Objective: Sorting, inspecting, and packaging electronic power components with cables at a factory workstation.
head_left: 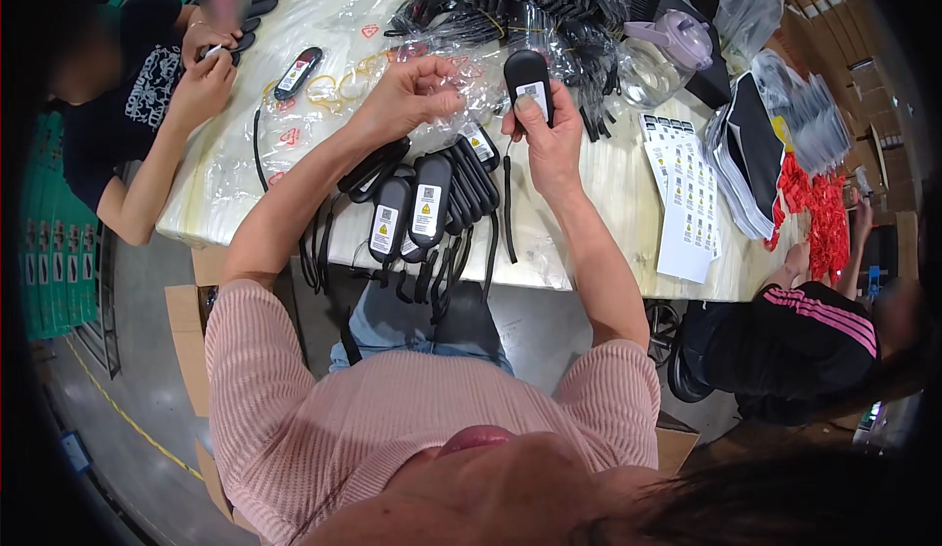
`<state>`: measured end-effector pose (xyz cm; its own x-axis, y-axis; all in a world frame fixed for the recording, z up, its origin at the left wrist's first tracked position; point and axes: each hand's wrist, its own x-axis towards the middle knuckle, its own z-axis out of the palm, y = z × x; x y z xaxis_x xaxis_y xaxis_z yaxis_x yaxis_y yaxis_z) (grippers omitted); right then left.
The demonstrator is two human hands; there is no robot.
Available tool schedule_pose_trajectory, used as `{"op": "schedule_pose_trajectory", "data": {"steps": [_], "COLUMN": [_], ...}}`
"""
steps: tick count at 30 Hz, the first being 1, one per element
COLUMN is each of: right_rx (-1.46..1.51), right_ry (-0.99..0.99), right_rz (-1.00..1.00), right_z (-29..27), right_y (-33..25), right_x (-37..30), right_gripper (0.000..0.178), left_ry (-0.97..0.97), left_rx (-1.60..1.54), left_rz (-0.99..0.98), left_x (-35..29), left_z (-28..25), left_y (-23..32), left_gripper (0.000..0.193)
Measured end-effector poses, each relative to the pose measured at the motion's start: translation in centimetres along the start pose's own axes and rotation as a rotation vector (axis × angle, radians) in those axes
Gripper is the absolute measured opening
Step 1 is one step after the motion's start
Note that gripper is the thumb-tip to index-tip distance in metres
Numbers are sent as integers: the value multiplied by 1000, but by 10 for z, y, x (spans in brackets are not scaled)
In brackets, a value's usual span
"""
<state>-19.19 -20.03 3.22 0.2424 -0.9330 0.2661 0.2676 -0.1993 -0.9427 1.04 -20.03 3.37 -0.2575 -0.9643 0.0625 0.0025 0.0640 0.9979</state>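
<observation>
Holding a black device (525,66), the right hand (551,144) could thumb its label (533,91) askew; what the left hand (405,98) holds is unclear.

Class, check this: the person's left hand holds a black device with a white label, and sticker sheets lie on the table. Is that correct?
The side is wrong: in the head view, the right hand holds the black device with a white label. Sticker sheets do lie on the table.

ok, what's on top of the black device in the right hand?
On the black device: a white label with a square code. The right hand has its thumb over the label's lower part, so that can't be seen.
</observation>
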Motion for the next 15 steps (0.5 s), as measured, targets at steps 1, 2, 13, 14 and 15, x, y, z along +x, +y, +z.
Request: {"op": "schedule_pose_trajectory", "data": {"steps": [1,2,13,14,15], "right_rx": [28,55,126,124,123], "right_ry": [19,37,55,57,58], "right_rz": [7,14,29,23,24], "right_z": [0,0,-3,-4,-4], "right_y": [0,1,3,3,3], "right_x": [0,1,1,1,1], "right_gripper": [26,26,22,22,22], "left_ry": [1,-22,-34,-46,-58], "left_rx": [-2,-34,-24,-45,-66], "left_rz": [0,44,-28,-8,11], "left_x": [0,0,1,1,0], "left_z": [1,2,-6,-5,-4], "left_y": [0,-2,0,2,4], "left_gripper": [20,20,21,21,21]}}
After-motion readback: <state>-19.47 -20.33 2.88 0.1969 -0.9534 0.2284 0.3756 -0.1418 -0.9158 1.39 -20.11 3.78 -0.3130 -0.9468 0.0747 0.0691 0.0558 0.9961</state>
